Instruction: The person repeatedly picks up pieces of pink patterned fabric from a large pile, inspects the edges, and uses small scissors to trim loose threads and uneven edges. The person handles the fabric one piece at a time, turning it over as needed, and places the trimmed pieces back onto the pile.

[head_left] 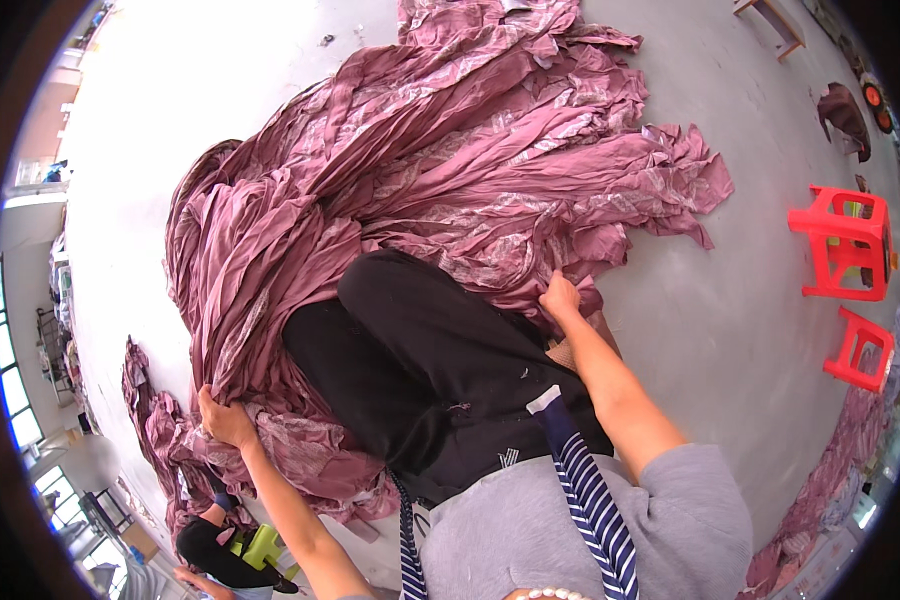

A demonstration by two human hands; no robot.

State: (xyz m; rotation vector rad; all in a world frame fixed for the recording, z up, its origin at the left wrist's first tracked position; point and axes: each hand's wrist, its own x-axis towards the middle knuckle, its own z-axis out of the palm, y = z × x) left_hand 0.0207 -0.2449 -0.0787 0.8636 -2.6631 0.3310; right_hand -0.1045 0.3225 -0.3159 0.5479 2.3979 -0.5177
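The mauve cloth (pixel 450 150) filling the middle and top of the frame looks thin and woven, creased all over, with a slight sheen and paler printed bands. The floor (pixel 730 330) at right is smooth, matt grey concrete. Two red stools (pixel 845 245) at the right edge are glossy moulded plastic. The black trousers (pixel 440 370) at centre are matt fabric.

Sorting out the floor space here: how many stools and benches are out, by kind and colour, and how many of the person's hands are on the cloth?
Red stools: 2
Wooden bench: 1
Hands gripping the mauve cloth: 2, left hand and right hand
Total: 5
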